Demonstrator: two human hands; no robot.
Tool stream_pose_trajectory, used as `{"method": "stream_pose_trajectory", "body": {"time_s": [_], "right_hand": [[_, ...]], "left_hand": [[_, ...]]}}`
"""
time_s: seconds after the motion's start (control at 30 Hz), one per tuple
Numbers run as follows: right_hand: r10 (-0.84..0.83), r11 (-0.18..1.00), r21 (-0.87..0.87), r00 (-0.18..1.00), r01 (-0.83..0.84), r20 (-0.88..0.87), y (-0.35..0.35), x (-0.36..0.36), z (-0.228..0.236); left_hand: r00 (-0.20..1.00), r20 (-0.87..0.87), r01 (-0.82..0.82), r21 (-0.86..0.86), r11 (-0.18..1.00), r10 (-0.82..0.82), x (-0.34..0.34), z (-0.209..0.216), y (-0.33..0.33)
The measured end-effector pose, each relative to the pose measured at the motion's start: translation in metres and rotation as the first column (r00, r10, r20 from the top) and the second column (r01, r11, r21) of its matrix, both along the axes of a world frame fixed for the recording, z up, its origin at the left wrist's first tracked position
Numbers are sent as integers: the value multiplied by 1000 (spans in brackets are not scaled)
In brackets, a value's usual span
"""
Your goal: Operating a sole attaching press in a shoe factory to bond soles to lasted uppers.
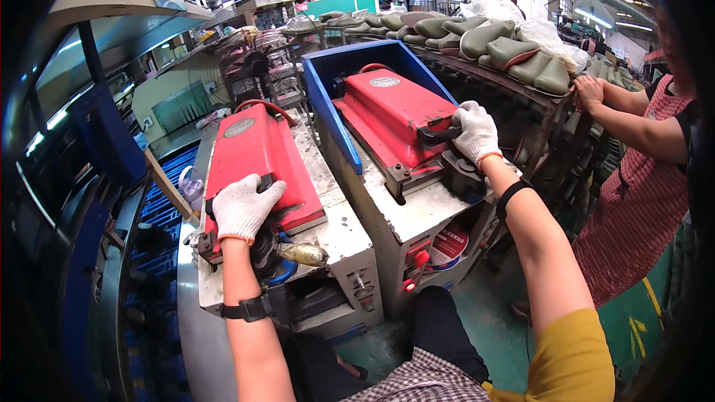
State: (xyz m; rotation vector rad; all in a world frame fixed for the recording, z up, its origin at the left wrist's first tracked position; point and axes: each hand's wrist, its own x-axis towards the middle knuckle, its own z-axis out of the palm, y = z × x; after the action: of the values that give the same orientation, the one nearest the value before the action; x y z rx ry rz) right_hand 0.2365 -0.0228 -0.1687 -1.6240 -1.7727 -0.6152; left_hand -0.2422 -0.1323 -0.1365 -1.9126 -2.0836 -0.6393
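Note:
Two red machine lids stand side by side in front of me. On the left red lid, my left hand in a white knit glove is closed round a black handle at its near end. My gloved right hand is wrapped round the black handle of the right red lid. Both lids lie lowered on their white machine bases; what is under them is hidden. Below my left hand, a yellowish wrapped lever sticks out beside a blue curved part.
A blue guard surrounds the right lid's back and left side. Dark green clogs are heaped on a rack behind. At right, a person in a checked red apron rests a hand on the rack. A blue roller conveyor runs at left.

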Motion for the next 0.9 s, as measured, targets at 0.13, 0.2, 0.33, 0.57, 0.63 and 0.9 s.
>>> {"method": "stream_pose_trajectory", "body": {"time_s": [0.13,0.2,0.33,0.57,0.63,0.9], "right_hand": [[14,1000,17,1000,-14,-2,1,1,-2],[20,1000,15,1000,-20,1,3,2,-3],[6,1000,15,1000,-6,-5,2,2,-4],[-3,998,70,997,8,-71,-29,-37,-6],[176,969,185,984,-166,-41,-51,-77,-10],[483,251,-205,306,-946,-820,-141,-285,-28]], "left_hand": [[1000,23,19,4,1000,-19,0,0,-1],[999,25,32,19,999,-32,-1,0,0],[1000,18,23,-4,1000,-23,-1,0,0],[978,75,201,-86,976,-195,-15,13,-11],[981,147,154,-193,969,-127,-20,18,-13],[973,130,222,-289,931,-191,-26,27,-13]]}}
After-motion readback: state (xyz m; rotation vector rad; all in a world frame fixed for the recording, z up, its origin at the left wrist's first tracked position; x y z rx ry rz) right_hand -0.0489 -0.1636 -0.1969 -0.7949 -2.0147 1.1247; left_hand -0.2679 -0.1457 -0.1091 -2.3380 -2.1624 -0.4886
